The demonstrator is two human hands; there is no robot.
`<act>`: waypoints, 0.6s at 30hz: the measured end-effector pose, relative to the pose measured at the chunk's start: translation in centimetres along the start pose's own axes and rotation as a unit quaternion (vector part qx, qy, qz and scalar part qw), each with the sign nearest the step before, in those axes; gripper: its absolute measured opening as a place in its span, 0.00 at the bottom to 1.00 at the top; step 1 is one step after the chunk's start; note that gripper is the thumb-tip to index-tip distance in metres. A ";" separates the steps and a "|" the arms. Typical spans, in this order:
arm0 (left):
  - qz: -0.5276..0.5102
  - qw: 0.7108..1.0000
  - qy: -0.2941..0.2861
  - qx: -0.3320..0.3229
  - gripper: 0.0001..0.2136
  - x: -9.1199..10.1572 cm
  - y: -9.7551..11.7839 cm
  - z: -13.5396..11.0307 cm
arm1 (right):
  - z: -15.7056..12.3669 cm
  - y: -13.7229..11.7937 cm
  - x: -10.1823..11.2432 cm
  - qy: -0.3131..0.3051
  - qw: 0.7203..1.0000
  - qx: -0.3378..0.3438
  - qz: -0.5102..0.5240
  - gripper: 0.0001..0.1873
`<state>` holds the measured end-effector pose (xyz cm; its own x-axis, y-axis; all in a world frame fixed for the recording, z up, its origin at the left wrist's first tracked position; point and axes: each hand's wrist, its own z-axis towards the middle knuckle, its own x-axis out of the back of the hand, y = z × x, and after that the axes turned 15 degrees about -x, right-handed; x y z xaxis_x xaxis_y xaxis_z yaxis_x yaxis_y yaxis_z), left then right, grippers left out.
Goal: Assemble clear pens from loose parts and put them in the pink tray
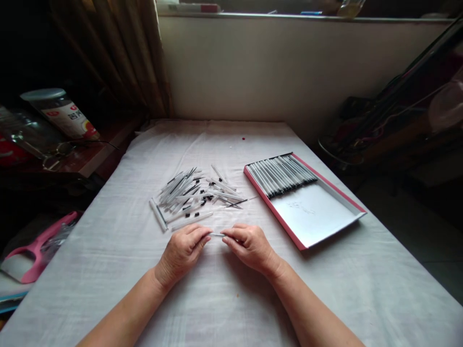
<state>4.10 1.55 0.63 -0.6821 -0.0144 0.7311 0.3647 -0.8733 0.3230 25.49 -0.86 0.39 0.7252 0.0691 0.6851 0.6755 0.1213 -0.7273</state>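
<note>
Looking down at a cloth-covered desk, with both arms reaching in from the near edge. In the left hand, one end of a slim pale rod, pinched between thumb and forefinger, the other fingers curled in. In the right hand, the opposite end of the same rod, in a matching pinch. Between the fingertips, only a short stretch of rod visible, roughly level; cannot tell whether touching the cloth below.

Just beyond the hands, slightly to the left, a loose heap of translucent tubes, lying at many angles. Mixed in, small black caps and slim dark refills, some crossing at the heap's right side. At the left edge, two tubes side by side.

To the right of the hands, set at a slant, a shallow red-edged tray with a white floor. Across its far part, a neat row of pens, packed closely, dark ends toward the near side.

Off the desk at left, a lidded jar and, lower down, a pink looped object. Beyond the far edge, a pale wall beside a brown curtain.
</note>
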 end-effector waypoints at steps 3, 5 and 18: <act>0.004 1.000 -0.001 -0.012 0.07 -0.2 -0.2 -0.1 | 0.1 -0.1 -0.1 0.002 1.000 0.004 -0.014 0.12; 0.003 1.000 -0.001 -0.007 0.08 -0.3 -0.4 -0.1 | 0.1 -0.2 -0.2 0.005 1.000 0.002 -0.018 0.12; 0.142 0.980 0.117 0.078 0.17 1.2 -3.5 -0.9 | 5.3 4.6 11.0 0.289 0.936 -0.193 -0.054 0.16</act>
<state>1.42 4.17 -0.24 -0.6580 -0.3735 0.6539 0.6417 -0.7325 0.2272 35.84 5.66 4.81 0.5258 -0.4831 0.7001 0.6661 -0.2780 -0.6921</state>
